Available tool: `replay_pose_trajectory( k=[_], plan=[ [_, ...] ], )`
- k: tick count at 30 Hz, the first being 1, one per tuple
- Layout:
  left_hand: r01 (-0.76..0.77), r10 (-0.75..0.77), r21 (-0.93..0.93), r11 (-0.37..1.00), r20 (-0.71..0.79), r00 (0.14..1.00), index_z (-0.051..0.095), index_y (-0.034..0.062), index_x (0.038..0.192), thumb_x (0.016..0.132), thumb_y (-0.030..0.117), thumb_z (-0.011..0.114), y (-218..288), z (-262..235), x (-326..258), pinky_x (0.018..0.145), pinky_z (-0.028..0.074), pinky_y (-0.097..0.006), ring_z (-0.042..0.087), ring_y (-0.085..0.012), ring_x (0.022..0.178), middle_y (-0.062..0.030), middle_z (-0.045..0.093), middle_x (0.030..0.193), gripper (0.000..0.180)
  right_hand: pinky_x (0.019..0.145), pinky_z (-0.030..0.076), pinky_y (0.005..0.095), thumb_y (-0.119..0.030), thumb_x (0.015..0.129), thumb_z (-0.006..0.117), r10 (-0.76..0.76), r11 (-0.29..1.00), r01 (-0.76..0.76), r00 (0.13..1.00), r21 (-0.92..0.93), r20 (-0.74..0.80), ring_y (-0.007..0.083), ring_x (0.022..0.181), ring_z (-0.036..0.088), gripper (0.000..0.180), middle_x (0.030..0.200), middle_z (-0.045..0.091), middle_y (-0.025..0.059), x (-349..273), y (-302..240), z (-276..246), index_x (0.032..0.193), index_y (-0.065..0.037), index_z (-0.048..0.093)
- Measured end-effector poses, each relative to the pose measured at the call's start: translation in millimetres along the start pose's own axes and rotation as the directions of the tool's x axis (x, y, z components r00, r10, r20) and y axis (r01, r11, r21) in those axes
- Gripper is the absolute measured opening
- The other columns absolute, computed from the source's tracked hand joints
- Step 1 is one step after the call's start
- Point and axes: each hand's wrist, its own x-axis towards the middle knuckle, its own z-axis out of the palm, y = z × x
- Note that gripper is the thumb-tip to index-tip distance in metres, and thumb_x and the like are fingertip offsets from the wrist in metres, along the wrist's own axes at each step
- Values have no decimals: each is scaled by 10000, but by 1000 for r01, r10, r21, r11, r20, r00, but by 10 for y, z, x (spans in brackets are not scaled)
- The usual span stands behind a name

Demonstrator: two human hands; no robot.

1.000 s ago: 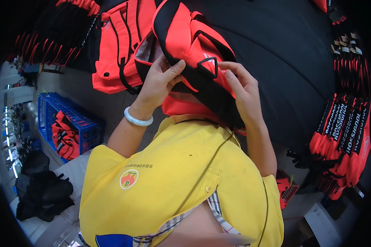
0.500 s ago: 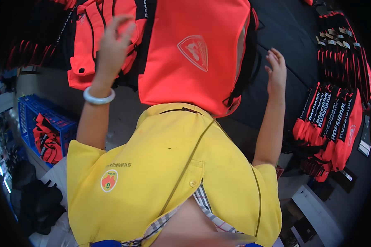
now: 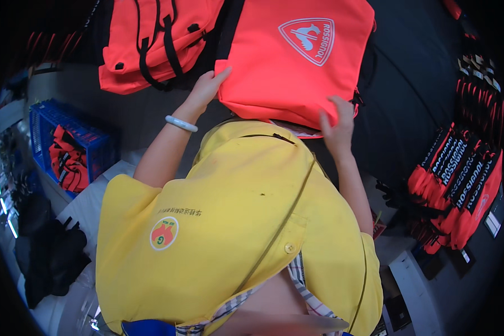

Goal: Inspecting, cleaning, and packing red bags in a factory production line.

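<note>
A black-covered work surface (image 3: 411, 120) spread toward two o'clock, its cloth running under the goods; loose cloth could have rucked up and dragged if the load had been pulled hard across it. On it, between twelve and one o'clock, lay the red bag (image 3: 263, 70), its pale shield emblem uppermost and its lower end close against the wearer's body. With that end so near the body, a sharp tug could have brought the bag sliding off the edge.

At eleven o'clock a second bag (image 3: 193, 42) lay just beside it, with black straps that might have hooked the first had it swung that way. A red-and-black stack (image 3: 459, 182) stood well apart at three o'clock, and a blue crate (image 3: 105, 147) at nine.

The left hand (image 3: 209, 88), toward eleven, pinched the red bag's lower left edge, thumb on top; the right hand (image 3: 340, 130), toward two, grasped the lower right corner. Uneven pulling from these two holds could have skewed or creased the fabric. The pale bracelet (image 3: 181, 124) on the left wrist might have snagged a strap.
</note>
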Motion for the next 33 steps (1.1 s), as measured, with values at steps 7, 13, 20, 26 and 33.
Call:
replay_pose_trajectory(
  k=[7, 13, 20, 26, 33],
  plan=[
    [187, 85, -699, 690, 335, 938, 584, 93, 1158, 976, 441, 497, 426, 234, -403, 857, 500, -339, 624, -169, 945, -50, 654, 1058, 402, 1034, 303, 452, -217, 665, 810, -107, 986, 130, 973, -104, 205, 328, 1242, 423, 829, 1329, 467, 121, 57, -309, 196, 1390, -137, 417],
    [251, 131, -825, 507, 362, 923, 595, 127, 1191, 973, 420, 518, 474, 425, -610, 913, 480, -374, 613, -182, 1032, -46, 652, 1148, 373, 1021, 334, 419, -166, 774, 751, 198, 968, -235, 932, -91, -303, 337, 1194, 449, 611, 1229, 511, 177, -228, -115, 24, 1293, -21, 462],
    [186, -25, -857, 480, 198, 980, 512, 65, 1307, 1023, 321, 406, 614, 436, -642, 1069, 392, -422, 513, -242, 1247, -87, 556, 1342, 397, 1025, 403, 431, -540, 926, 514, 665, -450, -491, 373, 746, 647, 317, 1188, 490, 698, 1334, 444, 200, -804, 217, 108, 1391, -48, 344],
    [162, 20, -827, 538, 205, 979, 483, 74, 1335, 1031, 336, 355, 585, 193, -308, 1077, 386, -431, 506, -249, 1259, -93, 529, 1370, 421, 1102, 285, 516, -643, 877, 499, 558, -638, -247, 504, 729, 659, 372, 1304, 381, 812, 1446, 329, 176, -364, 2, 92, 1402, -47, 328],
    [-17, 73, -768, 640, 39, 997, 440, 71, 1374, 1034, 395, 313, 605, 106, -99, 1073, 400, -451, 490, -285, 1272, -115, 494, 1393, 486, 1074, 325, 496, -587, 898, 518, 456, -635, -284, 612, 718, 646, 345, 1239, 445, 690, 1338, 452, 170, -124, -94, -153, 1366, -93, 406]
  ],
)
